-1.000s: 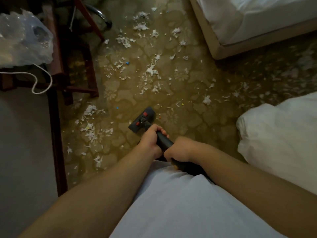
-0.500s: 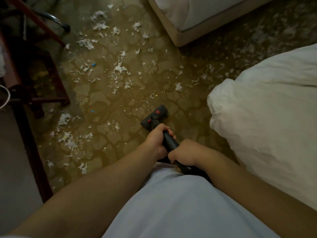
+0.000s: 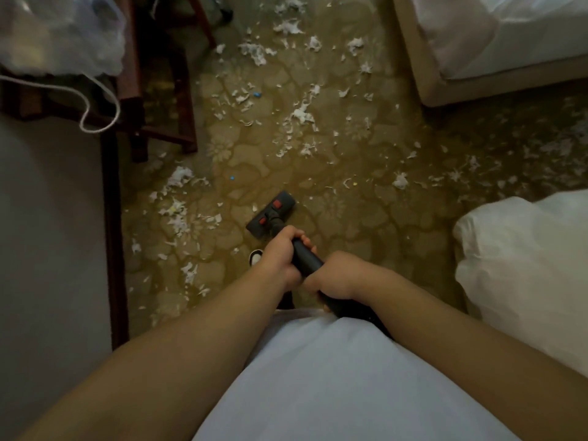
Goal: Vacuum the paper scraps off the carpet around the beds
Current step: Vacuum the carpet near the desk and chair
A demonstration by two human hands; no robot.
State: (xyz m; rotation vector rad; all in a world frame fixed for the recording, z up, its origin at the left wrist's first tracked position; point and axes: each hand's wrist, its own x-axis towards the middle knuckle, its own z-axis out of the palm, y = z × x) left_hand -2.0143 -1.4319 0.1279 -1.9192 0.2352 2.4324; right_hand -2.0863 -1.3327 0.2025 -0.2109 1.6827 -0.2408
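A black vacuum tube (image 3: 307,261) runs from my waist down to a dark floor head (image 3: 270,214) with two red pedals, flat on the patterned brown carpet (image 3: 366,224). My left hand (image 3: 280,251) grips the tube lower down, close to the head. My right hand (image 3: 334,276) grips it just behind, nearer my body. White paper scraps (image 3: 302,113) lie scattered ahead of the head, with another patch of scraps (image 3: 178,211) to its left and more scraps (image 3: 461,173) between the beds at right.
A bed corner (image 3: 445,87) stands at the upper right, a white duvet (image 3: 525,265) bulges at the right. A dark wooden desk and chair legs (image 3: 184,122) stand left, with a plastic bag (image 3: 60,36) and white cord (image 3: 95,122). My shoe tip (image 3: 255,257) shows under my left hand.
The view swung right and then back left. The floor head has slid left across the carpet toward the scrap patch by the desk. Both hands keep the same grip.
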